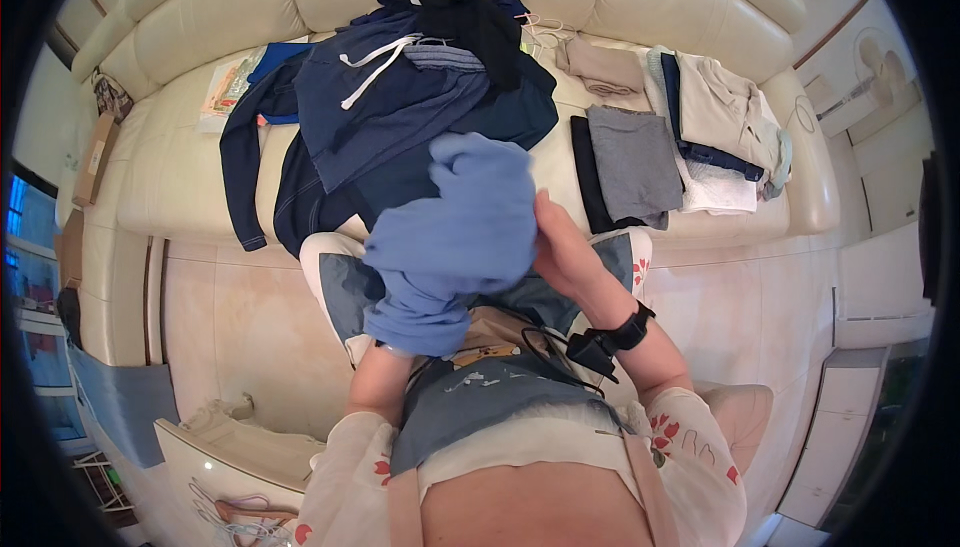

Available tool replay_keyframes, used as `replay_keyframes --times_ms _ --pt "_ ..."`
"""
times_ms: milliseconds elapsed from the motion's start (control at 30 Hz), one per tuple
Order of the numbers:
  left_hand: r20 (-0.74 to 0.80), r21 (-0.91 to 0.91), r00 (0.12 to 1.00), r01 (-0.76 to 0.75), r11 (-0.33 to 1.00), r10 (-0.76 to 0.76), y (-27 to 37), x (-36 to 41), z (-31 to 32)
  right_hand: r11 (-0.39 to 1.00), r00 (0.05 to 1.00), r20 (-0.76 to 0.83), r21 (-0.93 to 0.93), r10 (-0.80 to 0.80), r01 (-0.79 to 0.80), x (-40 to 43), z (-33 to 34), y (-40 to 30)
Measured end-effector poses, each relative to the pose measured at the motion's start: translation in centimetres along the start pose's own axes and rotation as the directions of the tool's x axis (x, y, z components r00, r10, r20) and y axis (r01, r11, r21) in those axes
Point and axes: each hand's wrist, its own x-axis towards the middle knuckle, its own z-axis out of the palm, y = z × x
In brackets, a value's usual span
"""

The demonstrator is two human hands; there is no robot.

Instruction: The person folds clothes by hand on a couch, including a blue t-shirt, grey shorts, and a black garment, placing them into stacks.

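Observation:
A bunched light-blue cloth garment [457,239] is held up over my lap. My left forearm [379,382] runs into its lower part, and the cloth covers the left hand completely. Against the garment's right edge is my right hand [562,247], gripping it with the fingertips partly hidden by fabric. A black strap with a small device [600,344] circles my right wrist. Just beyond lies a loose heap of dark clothes on the sofa, with a navy garment [360,119] bearing a white drawstring [382,67] and a black garment [472,33] on top.
The cream leather sofa [180,164] also bears a folded grey garment [634,164], a folded tan garment [604,71] and a stack topped by a beige collared shirt [720,97]. Hangers [544,26] lie behind. A low table [232,457] stands behind me at left.

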Motion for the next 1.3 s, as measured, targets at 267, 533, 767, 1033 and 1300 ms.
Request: replay_keyframes --times_ms 267,533,767,1033,1300 --pt "-0.325 -0.101 0.946 -0.038 0.994 0.003 -0.3 5.8 -1.9 0.968 0.979 0.005 0.148 -0.204 0.201 -1.0 -2.2 -2.4" --pt "0.129 -0.138 0.988 -0.061 0.989 0.079 1.1 1.4 -0.3 0.882 0.876 0.099 0.036 -0.472 0.47 0.8 0.3 -7.6" --pt "0.135 -0.261 0.969 0.237 0.936 -0.208 -4.0 -4.6 -7.8 0.548 0.626 0.303 -0.307 -0.719 0.778 9.8 -0.5 -19.0" --pt "-0.159 -0.084 0.949 0.263 0.961 -0.273 -16.7 0.9 -5.0 -0.101 0.625 0.28 -0.947 -0.728 0.306 18.6 -8.5 -10.6" --pt "-0.126 0.203 0.918 0.395 0.896 -0.376 -16.5 -3.0 -3.4 0.016 0.893 0.193 -0.976 -0.406 0.218 7.6 -8.2 9.0"
